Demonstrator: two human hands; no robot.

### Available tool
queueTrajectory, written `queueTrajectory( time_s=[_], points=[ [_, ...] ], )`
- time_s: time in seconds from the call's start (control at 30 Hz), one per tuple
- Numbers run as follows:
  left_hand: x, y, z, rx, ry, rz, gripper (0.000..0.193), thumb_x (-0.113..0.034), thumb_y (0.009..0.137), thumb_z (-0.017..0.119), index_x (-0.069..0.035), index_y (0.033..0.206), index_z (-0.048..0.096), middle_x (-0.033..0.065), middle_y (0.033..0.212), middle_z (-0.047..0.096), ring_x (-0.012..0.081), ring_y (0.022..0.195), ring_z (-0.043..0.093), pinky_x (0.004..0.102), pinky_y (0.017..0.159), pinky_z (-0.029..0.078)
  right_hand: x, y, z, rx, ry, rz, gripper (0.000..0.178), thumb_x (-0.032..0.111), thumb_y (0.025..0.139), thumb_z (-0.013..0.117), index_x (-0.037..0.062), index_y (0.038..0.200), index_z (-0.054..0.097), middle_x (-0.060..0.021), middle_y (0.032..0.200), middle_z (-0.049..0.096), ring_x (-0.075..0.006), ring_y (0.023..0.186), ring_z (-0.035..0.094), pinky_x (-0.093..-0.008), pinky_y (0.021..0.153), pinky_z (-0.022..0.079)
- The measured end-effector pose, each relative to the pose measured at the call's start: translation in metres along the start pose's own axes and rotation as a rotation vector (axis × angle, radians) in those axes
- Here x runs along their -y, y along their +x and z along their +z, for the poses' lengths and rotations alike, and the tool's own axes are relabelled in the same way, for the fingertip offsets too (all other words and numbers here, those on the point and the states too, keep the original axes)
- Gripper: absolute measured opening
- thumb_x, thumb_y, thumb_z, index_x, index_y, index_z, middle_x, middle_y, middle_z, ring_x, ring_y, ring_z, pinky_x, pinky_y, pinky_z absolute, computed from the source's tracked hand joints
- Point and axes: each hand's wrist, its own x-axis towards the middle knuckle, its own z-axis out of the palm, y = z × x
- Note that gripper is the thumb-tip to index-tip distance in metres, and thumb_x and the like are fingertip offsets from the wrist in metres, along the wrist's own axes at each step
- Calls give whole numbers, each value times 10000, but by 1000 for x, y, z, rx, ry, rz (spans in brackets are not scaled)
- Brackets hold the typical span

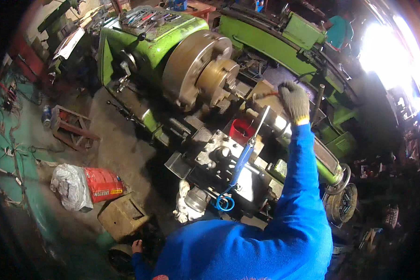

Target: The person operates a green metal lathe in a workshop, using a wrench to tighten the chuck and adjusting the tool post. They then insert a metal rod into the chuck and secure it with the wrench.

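My right hand, in a grey knitted glove, is closed round the end of a small brush with a reddish handle. The brush points left, toward a drill bit in front of the lathe chuck. A round metal workpiece sits in the chuck's jaws. Below the glove are the tailstock and a red cup. A blue air gun with a coiled hose lies across the carriage. Low at the left, my bare left hand is small and partly hidden; its grip is unclear.
Hand tools lie on the green headstock. A second green lathe stands behind. On the floor at left are a red-and-white sack, a metal stand and a tan box. A handwheel juts out at right.
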Motion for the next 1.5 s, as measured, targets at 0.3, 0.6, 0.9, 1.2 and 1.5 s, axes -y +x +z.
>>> queueTrajectory(
  time_s=[0.3,0.6,0.9,1.2,1.5],
  points=[
    [-19,102,14,266,657,170,502,-458,920,740,23,1065,752,237,958,748,376,885,705,483,887,564,2,-112,-1,93,-128,67,263,288,925,633,215,1135,773,-164,1054,763,-386,977,732,-503,867,575],
    [-45,175,-3,127,31,57,507,-365,1005,662,15,1340,623,176,1032,720,313,862,692,447,724,597,6,-157,70,274,-226,53,415,288,949,612,287,1359,678,-194,1219,734,-398,1113,708,-512,974,554],
    [-35,200,-46,278,422,313,476,-360,985,685,74,1181,702,250,1056,743,312,885,739,467,777,595,24,-174,17,-49,14,335,302,289,907,672,109,1127,773,-163,1123,777,-339,1034,741,-443,936,565],
    [-97,267,-17,448,540,183,417,-359,1059,582,18,1181,711,213,1103,745,353,969,746,490,757,597,16,-194,40,-77,-19,251,330,290,925,598,88,1119,772,-186,1094,772,-385,993,743,-492,897,582],
    [-212,266,47,450,264,205,389,-439,1035,626,-67,1133,682,60,913,711,220,687,691,386,496,519,111,-208,10,-58,-366,451,273,323,934,677,115,1075,782,-192,1112,771,-378,1072,746,-529,901,586]
  ],
)
